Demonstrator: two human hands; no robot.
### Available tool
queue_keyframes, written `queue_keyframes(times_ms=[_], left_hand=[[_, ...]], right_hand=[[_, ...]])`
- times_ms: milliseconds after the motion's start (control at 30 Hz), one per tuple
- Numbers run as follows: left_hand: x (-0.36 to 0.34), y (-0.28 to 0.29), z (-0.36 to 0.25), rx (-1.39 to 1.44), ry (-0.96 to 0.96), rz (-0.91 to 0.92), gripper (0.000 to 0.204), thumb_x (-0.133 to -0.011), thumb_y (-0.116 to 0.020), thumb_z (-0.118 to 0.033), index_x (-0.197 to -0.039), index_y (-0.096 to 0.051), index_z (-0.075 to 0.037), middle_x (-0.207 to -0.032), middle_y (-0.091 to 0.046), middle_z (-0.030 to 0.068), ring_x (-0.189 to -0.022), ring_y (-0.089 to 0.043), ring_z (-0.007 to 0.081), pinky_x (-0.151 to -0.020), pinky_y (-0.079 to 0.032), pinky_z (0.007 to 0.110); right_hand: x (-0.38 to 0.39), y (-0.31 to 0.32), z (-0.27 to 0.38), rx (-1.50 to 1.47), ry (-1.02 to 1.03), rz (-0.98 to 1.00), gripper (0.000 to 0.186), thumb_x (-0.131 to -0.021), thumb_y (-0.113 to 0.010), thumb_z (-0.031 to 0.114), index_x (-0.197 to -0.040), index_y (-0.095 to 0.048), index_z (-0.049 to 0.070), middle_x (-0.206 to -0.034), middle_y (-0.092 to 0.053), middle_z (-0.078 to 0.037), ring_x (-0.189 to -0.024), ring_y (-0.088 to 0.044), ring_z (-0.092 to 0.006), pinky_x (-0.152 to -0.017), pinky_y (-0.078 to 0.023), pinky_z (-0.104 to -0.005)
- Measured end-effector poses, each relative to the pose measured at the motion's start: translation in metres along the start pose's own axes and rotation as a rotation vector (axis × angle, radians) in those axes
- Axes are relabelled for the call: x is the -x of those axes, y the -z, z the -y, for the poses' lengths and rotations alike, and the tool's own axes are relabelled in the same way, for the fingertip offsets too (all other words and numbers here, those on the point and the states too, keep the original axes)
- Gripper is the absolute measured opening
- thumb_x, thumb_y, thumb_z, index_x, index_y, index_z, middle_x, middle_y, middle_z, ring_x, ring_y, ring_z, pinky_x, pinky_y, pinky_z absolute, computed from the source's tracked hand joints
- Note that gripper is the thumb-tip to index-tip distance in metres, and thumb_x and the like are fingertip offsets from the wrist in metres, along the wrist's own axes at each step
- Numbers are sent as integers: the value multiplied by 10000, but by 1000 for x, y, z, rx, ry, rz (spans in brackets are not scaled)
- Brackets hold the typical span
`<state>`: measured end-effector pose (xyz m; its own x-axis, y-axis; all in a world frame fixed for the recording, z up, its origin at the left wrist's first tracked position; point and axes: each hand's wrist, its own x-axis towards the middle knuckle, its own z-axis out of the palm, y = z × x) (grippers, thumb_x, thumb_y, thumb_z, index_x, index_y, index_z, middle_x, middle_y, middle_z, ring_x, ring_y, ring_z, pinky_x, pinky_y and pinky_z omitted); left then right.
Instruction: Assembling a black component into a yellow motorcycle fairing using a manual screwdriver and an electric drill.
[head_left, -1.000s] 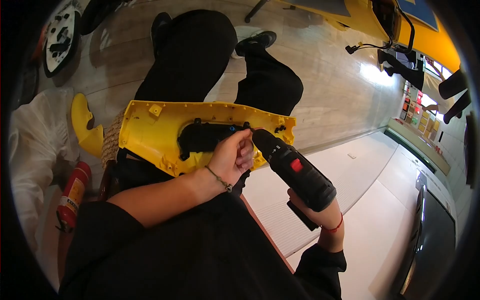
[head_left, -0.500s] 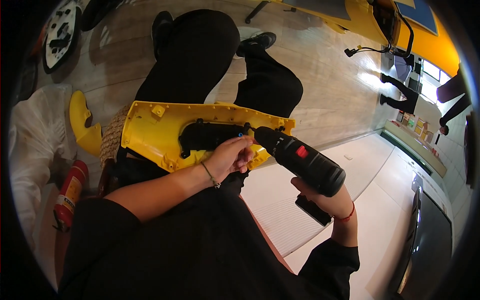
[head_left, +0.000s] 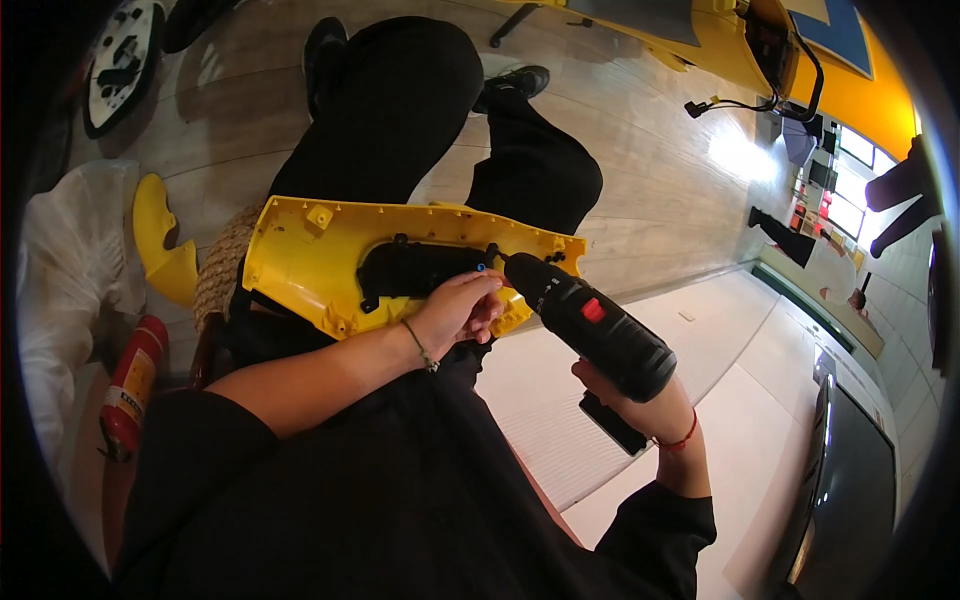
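1. Drill [head_left: 590, 325], black with a red mark, is gripped in the right hand [head_left: 640, 405], fingers closed round its handle; its nose points at the upper edge of the yellow panel [head_left: 300, 265].
2. Compared with 1 second ago, the drill has swung from a steep slant to a flatter line, and its tip now meets the panel beside a small blue piece at the left hand's fingertips.
3. Left hand [head_left: 458, 312] rests on the panel's near edge, fingers curled and apparently pinching that blue piece, though it is too small to be sure.
4. The panel lies across the person's lap, resting on the black trousers, with a black insert [head_left: 410, 272] set in its middle; it has barely shifted.
5. The realigned tip suggests driving at this spot is about to begin.
6. On the floor to the left lie a second yellow part [head_left: 160, 245], a red fire extinguisher [head_left: 130, 385] and white sheeting [head_left: 70, 270].
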<state>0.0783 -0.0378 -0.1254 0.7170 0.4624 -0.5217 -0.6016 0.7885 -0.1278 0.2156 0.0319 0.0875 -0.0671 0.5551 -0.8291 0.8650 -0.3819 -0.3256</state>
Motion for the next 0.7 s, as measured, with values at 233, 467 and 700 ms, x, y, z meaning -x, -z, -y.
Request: queue_keyframes(times_ms=[233, 467, 700], left_hand=[[1, 0, 0, -24, 10, -25, 109, -950, -481, -216, -868, -475, -145, -679, -516, -12, -527, -426, 74, -532, -457, 257], [-3, -3, 2, -107, -14, -17, 131, -945, -461, -194, -929, -536, -88, -670, -517, -5, -546, -489, 67, -645, -565, 315], [-5, 0, 6, -117, -28, -58, 221, -936, -443, -177, -1026, -583, -31, -650, -502, 5, -513, -474, 65, -679, -589, 339]], right_hand=[[-1, -1, -9, -2, 79, -19, 120, -740, -688, 41, -813, -607, -10, -656, -616, -77, -575, -574, -174, -595, -488, -284], [-4, 3, -5, 36, 93, -14, 129, -730, -685, 31, -820, -602, -10, -664, -617, -76, -591, -566, -161, -609, -482, -274], [-6, 1, -2, 24, 100, -17, 124, -718, -690, 33, -787, -596, -11, -651, -610, -77, -567, -546, -157, -596, -474, -276]])
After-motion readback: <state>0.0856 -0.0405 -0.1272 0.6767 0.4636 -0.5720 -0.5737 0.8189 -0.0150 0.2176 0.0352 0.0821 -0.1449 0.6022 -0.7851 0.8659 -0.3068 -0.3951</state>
